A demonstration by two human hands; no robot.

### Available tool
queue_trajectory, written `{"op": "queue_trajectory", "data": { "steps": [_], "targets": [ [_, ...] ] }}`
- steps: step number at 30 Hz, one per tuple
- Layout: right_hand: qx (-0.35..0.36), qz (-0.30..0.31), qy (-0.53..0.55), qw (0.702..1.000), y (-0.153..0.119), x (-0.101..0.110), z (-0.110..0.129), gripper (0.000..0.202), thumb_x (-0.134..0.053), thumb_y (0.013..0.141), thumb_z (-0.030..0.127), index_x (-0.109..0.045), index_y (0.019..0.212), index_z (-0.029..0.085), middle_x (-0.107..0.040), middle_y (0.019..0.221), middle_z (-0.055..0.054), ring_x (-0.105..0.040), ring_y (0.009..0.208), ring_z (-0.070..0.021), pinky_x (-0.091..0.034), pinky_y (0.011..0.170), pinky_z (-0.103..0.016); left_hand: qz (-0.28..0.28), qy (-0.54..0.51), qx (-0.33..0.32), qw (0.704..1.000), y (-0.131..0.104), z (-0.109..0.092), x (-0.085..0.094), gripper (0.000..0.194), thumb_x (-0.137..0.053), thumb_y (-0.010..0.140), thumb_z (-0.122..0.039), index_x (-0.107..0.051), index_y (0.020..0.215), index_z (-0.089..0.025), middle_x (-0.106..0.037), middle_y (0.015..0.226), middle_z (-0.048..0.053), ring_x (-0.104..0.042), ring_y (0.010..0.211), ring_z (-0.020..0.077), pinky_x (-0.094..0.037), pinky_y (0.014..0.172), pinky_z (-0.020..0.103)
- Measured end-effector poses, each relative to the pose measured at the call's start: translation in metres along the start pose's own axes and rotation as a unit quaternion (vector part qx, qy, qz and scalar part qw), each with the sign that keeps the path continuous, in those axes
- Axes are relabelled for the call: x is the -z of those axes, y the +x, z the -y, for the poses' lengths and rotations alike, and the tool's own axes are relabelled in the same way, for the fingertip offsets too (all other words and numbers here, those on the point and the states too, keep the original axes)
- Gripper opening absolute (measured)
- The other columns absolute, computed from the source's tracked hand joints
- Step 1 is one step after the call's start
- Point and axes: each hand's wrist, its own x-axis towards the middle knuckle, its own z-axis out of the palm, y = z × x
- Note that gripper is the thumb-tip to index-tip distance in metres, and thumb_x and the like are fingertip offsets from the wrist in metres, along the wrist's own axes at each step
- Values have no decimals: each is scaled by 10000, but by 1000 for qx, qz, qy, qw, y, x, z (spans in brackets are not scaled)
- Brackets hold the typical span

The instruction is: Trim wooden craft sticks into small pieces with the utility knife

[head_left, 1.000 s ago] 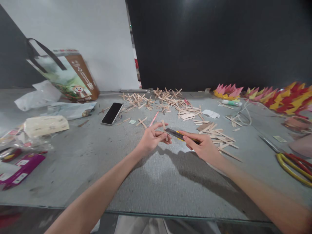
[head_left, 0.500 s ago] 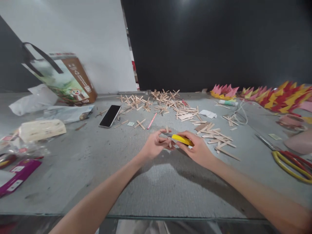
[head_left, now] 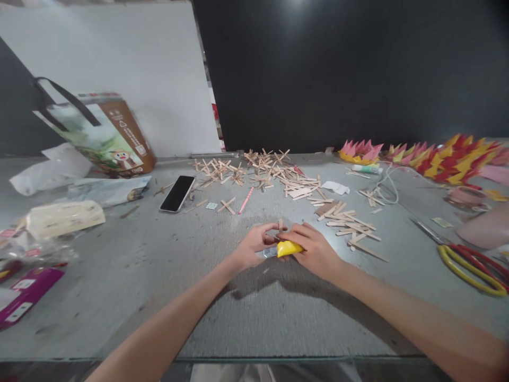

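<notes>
My left hand (head_left: 253, 245) is closed on a wooden craft stick (head_left: 280, 224), whose end stands up between the two hands. In my right hand (head_left: 317, 250) lies a yellow utility knife (head_left: 289, 248). Its metal blade end points left, close to the left palm. The right fingertips reach over to the stick, and fingers cover most of its length. Both hands are just above the grey table (head_left: 222, 297). Beyond them lie a pink striped pencil-like stick (head_left: 246, 201) and a crossed pair of craft sticks (head_left: 227, 206).
Loose craft sticks (head_left: 353, 225) spread to the right, with a heap of crossed sticks (head_left: 220, 171) behind. A phone (head_left: 177, 194) and a carrier bag (head_left: 115, 135) stand left. Scissors (head_left: 469, 265), a glue stick (head_left: 366, 169) and folded paper pieces (head_left: 457, 159) occupy the right.
The utility knife has come down nearer to me, its blade end now below the left fingers. My right fingers have moved left onto the craft stick. The view has shifted slightly.
</notes>
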Motion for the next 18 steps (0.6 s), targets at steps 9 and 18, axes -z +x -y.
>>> {"op": "queue_trajectory", "data": {
  "steps": [9, 18],
  "targets": [
    [-28, 1, 21, 999, 0, -1, 1, 150, -632, 977, 171, -707, 1099, 216, -726, 990, -75, -663, 894, -232, -471, 863, -380, -2, 4, 7, 1000, -4, -7, -4, 655, -923, 707, -355, -616, 1252, -163, -818, 914, 120, -805, 847, 303, -622, 780, 375],
    [-139, 42, 63, 987, 1, -5, 3, 233, -562, 961, 112, -653, 1136, 237, -679, 1104, -70, -647, 994, -242, -507, 878, -367, -45, -28, -20, 998, -1, 1, -20, 392, -826, 795, -350, -608, 1074, -183, -730, 733, 13, -720, 637, 174, -603, 680, 307]
  ]
}}
